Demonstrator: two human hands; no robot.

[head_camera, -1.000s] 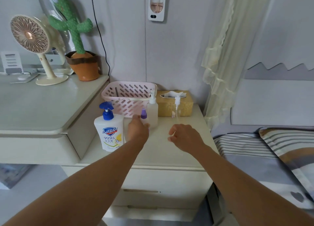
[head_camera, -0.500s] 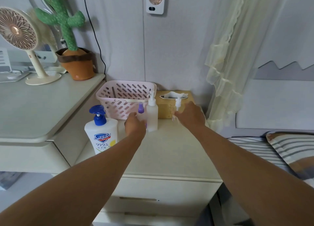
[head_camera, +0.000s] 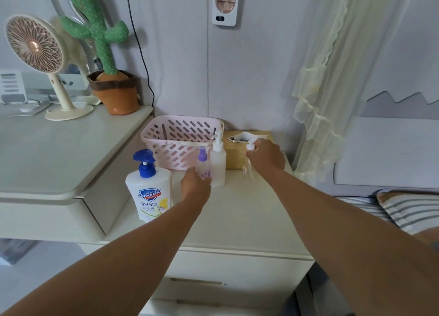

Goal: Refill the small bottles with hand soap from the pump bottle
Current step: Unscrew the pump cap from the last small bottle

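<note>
Shifted right hand [head_camera: 266, 160] back to pinch the pump of the clear bottle [head_camera: 247, 169], with left hand [head_camera: 196, 186] curled round the purple bottle [head_camera: 203, 164] on the worktop [head_camera: 237, 217] (light, slick plastic, likely tippy), best steadied by the body.

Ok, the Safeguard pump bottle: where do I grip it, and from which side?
Wrap the broad white body of the Safeguard pump bottle, below the blue pump head, which may sink if pressed. It stands upright; come from its front right, since the desk side crowds its left and the pink basket stands behind.
</note>
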